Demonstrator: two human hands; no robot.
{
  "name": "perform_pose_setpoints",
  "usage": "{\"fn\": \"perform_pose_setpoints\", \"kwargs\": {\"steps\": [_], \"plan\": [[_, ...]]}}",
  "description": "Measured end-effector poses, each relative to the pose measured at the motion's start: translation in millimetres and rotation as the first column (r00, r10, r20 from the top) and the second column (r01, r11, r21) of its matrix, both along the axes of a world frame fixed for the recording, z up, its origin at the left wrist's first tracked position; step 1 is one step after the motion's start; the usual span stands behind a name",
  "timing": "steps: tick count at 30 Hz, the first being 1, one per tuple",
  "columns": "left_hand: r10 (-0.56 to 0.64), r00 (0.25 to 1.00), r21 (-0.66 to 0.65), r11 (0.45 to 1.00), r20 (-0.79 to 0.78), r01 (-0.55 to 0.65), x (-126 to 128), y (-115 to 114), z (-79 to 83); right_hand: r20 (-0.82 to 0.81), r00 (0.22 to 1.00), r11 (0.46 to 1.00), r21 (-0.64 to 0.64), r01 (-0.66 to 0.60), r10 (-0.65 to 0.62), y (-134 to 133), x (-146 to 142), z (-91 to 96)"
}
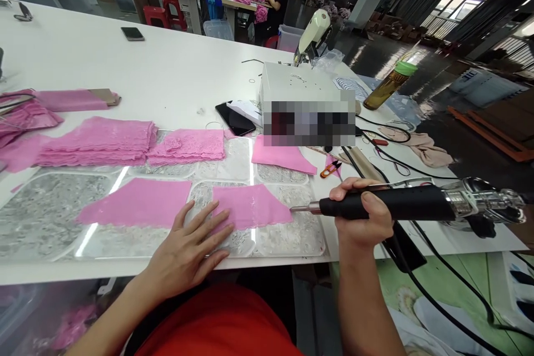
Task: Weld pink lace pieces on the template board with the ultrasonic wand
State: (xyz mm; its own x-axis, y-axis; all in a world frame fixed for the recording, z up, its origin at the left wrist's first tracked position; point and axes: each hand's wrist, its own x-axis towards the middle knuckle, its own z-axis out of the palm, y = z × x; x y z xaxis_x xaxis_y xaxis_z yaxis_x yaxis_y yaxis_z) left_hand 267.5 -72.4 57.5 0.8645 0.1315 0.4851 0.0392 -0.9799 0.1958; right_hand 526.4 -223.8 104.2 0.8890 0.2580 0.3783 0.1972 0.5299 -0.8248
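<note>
Our right grip (361, 229) is wrapped around a black-handled tool (417, 203), its metal tip at the right end of the near pink piece (254, 206).
That piece lies flat on the patterned panel (287, 242) on our bench (83, 55), left of the right grip; whether the tip touches it, we cannot tell. Our left grip (187, 247) is spread palm-down, clasping nothing, with fingertips over the piece's left edge. We see a second pink piece (142, 203) just left of those fingers.
</note>
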Motion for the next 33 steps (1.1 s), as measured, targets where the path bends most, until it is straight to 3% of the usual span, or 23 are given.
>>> {"fn": "perform_pose_setpoints", "kwargs": {"steps": [12, 27, 33], "plan": [[-0.009, 1.0, 0.046, 0.999, -0.027, 0.01, -2.4, 1.5, -0.3, 0.055, 0.998, 0.999, -0.03, -0.033, 0.035, 0.6, 2.0, -0.1], [0.02, 0.999, -0.031, 0.999, 0.032, -0.019, -2.2, 0.8, 0.2, 0.074, 0.995, 0.998, 0.01, -0.061, 0.06, 19.1, -4.2, 2.2], [-0.018, 0.999, 0.064, 0.998, -0.048, 0.021, -5.4, 5.5, 0.5, 0.055, 0.998, 0.999, -0.003, -0.043, 0.043, 19.9, -5.0, 2.6]]}}
